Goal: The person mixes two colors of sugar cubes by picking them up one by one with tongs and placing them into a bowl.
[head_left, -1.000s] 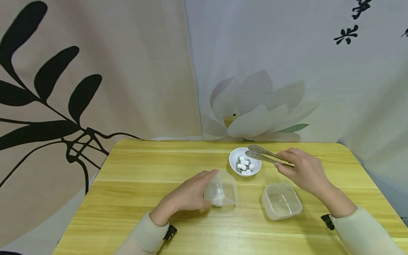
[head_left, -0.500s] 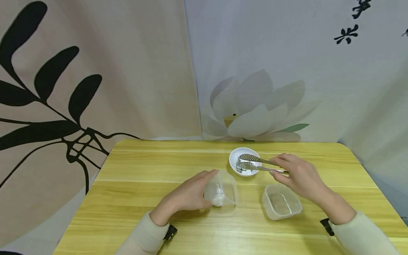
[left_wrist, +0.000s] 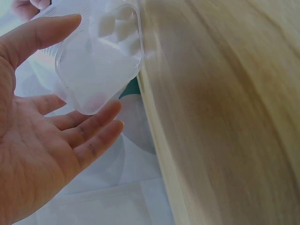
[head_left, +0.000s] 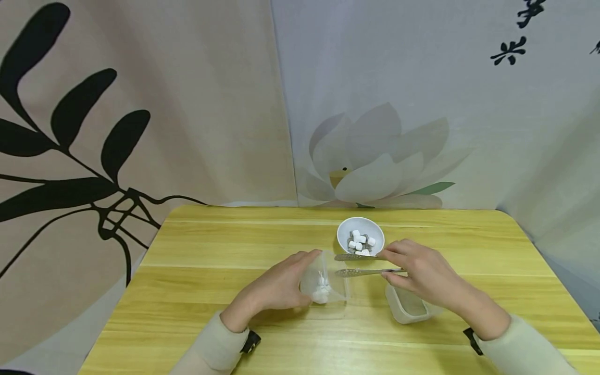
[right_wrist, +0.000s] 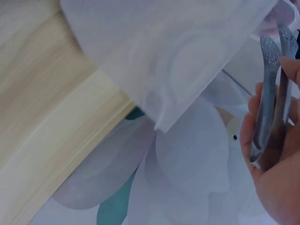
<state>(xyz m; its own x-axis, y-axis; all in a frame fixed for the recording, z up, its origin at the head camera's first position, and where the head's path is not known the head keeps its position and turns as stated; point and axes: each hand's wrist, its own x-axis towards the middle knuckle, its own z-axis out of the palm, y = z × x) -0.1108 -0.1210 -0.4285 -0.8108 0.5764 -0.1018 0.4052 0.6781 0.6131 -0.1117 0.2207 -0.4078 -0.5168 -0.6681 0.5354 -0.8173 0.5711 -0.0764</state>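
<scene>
My left hand (head_left: pixel 276 284) holds a translucent plastic container (head_left: pixel 323 271) tipped on its side, its mouth facing right. Inside lie several small white pieces (head_left: pixel 321 296), like marshmallows. In the left wrist view the thumb lies on one side of the container (left_wrist: pixel 89 70) and the fingers on the other. My right hand (head_left: pixel 419 271) grips metal tongs (head_left: pixel 363 272) with perforated tips. The tongs' arms stand apart with nothing seen between them, the tips overlapping the tipped container's mouth. In the right wrist view the tongs (right_wrist: pixel 267 108) lie between thumb and fingers.
Behind the tongs is a white bowl (head_left: pixel 347 226) with several white pieces (head_left: pixel 359 239) in it. A second translucent container (head_left: pixel 400 311) stands upright under my right hand, partly hidden by it. A printed curtain (head_left: pixel 234 130) hangs behind the wooden table (head_left: pixel 211 250).
My right hand has brought the tongs from over the bowl down and to the left, to the mouth of the tipped container. The left hand and its container have stayed in place.
</scene>
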